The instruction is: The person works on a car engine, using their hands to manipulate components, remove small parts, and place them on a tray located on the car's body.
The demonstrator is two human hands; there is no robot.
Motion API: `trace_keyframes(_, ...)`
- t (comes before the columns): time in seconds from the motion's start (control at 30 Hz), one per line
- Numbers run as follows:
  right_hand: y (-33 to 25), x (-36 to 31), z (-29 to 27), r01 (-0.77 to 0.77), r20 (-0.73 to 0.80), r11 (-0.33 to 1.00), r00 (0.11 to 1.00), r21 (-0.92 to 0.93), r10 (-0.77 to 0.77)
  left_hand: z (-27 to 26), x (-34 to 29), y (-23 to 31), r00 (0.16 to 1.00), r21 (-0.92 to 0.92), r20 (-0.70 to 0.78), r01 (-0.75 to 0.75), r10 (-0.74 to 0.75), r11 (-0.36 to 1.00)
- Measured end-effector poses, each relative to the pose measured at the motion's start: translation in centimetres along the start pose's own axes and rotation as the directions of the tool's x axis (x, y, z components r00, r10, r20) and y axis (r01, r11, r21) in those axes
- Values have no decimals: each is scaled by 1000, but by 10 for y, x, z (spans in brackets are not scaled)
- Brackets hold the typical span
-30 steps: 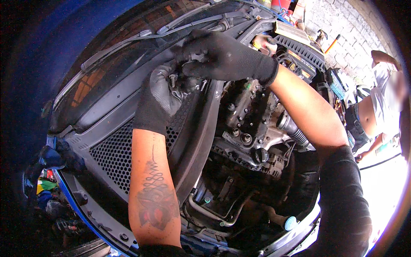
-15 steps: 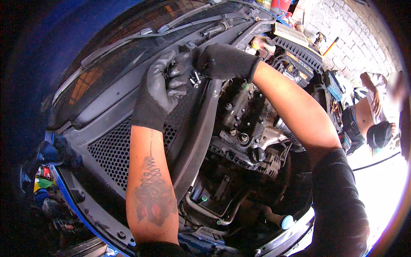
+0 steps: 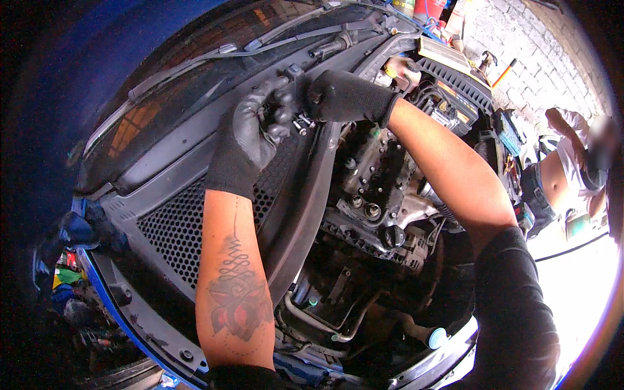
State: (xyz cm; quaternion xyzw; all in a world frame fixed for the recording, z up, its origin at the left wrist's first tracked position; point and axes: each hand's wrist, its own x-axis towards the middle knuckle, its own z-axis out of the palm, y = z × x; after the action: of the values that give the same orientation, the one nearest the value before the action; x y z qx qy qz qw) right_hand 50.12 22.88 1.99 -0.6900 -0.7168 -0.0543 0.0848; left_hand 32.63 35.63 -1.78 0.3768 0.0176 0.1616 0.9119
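Both my hands wear black gloves and are close together over the black plastic cowl (image 3: 162,153) below the windshield. My left hand (image 3: 260,120) has its fingers curled inward; what they hold, if anything, is hidden. A small dark block (image 3: 294,71) shows just beyond its fingertips, and I cannot tell whether it is held. My right hand (image 3: 348,97) is closed, its knuckles toward the left hand and its grip hidden. Several small metal bolts (image 3: 302,125) lie between the two hands, at the cowl's edge. A dark cylindrical part (image 3: 330,47) rests on the cowl beyond them.
The uncovered engine (image 3: 374,169) lies right of the cowl, with a black oil cap (image 3: 394,236) and an open-topped air filter box (image 3: 448,62) beyond. A wiper arm (image 3: 188,65) crosses the windshield's base. Another person (image 3: 559,175) stands at the far right.
My hands stay close together in nearly the same pose, and the whole view has shifted slightly. At the far right, the other person has raised a dark object.
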Motion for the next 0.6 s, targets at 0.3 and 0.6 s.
trace_keyframes(0.3,1,-12,-1,-104,-123,920,979,378,162,11,0,-4,990,53,-16,-140,141,989)
trace_keyframes(0.6,-12,-10,-12,-232,-5,886,967,401,255,9,0,-2,984,53,16,-176,175,983)
